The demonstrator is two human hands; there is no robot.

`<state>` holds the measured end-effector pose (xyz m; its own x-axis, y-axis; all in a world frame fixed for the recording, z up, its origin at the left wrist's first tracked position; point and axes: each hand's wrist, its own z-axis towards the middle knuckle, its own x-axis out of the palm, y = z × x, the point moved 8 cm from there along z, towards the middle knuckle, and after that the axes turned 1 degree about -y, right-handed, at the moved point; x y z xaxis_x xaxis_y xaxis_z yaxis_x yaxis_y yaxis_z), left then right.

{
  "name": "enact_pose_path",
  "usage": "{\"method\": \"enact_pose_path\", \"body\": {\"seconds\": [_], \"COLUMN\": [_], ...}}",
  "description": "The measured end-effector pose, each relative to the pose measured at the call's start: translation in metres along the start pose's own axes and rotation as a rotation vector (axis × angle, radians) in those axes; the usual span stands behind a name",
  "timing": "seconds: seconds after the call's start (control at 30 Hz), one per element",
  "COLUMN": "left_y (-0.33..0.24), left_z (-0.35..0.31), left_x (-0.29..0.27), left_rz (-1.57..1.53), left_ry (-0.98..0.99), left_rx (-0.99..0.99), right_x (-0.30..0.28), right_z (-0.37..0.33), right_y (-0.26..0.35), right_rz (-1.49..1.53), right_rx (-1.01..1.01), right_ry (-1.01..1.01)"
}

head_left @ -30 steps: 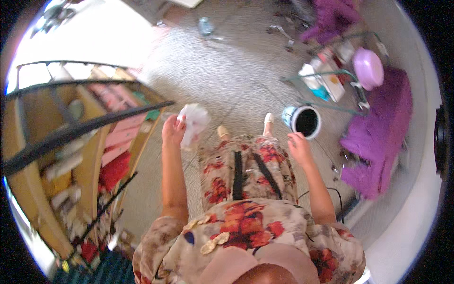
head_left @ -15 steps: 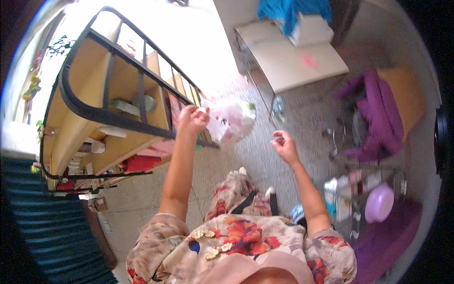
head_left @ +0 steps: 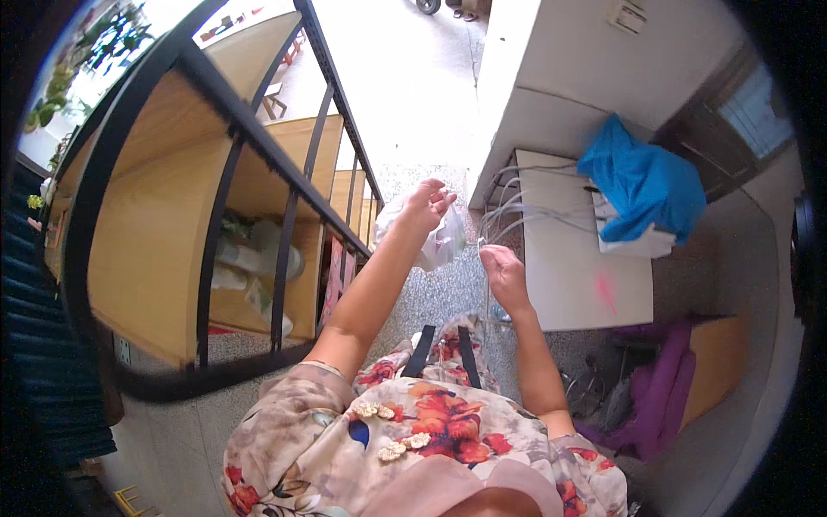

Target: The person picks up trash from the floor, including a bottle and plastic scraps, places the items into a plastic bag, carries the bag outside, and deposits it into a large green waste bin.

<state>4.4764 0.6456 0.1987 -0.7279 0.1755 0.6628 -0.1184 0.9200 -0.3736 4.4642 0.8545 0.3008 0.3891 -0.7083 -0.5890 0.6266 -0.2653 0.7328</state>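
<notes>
My left hand [head_left: 428, 205] is raised in front of me, with fingers curled at the top of a thin whitish plastic bag [head_left: 446, 239]. The bag hangs beneath the hand, partly hidden behind my wrist; what it contains is unclear. To the right of it, my right hand [head_left: 505, 277] is closed, its fingertips pressed together beside thin pale wire-like loops [head_left: 517, 209] at the table's edge. Whether something thin is pinched there is too small to tell. The two hands are apart.
On the left stands a black metal frame [head_left: 289, 185] around wooden shelves [head_left: 155, 233] with wrapped items. A white table [head_left: 551, 284] at right bears a box under a blue cloth [head_left: 642, 185]. A purple chair [head_left: 663, 396] sits below it. Bright floor [head_left: 431, 95] shows through the doorway ahead.
My view has swung and moved forward, so the shelves and table appear nearer. My left hand still carries the bag; my right hand now appears closer to it, beside the table edge.
</notes>
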Motion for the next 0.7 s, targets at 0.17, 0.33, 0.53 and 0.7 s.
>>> {"method": "enact_pose_path", "body": {"seconds": [0.17,0.33,0.53,0.7], "left_y": [-0.074,-0.152,-0.293,-0.371], "left_z": [0.116,0.191,0.263,0.351], "left_x": [-0.009,-0.031,0.041,0.034], "left_rz": [0.034,0.114,0.008,0.0], "left_ry": [-0.194,-0.443,-0.476,-0.543], "left_rx": [0.193,0.154,0.473,0.538], "right_x": [0.035,0.081,0.122,0.168], "right_z": [0.052,0.129,0.3,0.383], "right_y": [-0.09,-0.141,-0.121,-0.118], "right_rz": [0.085,0.264,0.326,0.359], "right_rx": [0.065,0.28,0.146,0.127], "right_ry": [0.108,0.256,0.334,0.358]}}
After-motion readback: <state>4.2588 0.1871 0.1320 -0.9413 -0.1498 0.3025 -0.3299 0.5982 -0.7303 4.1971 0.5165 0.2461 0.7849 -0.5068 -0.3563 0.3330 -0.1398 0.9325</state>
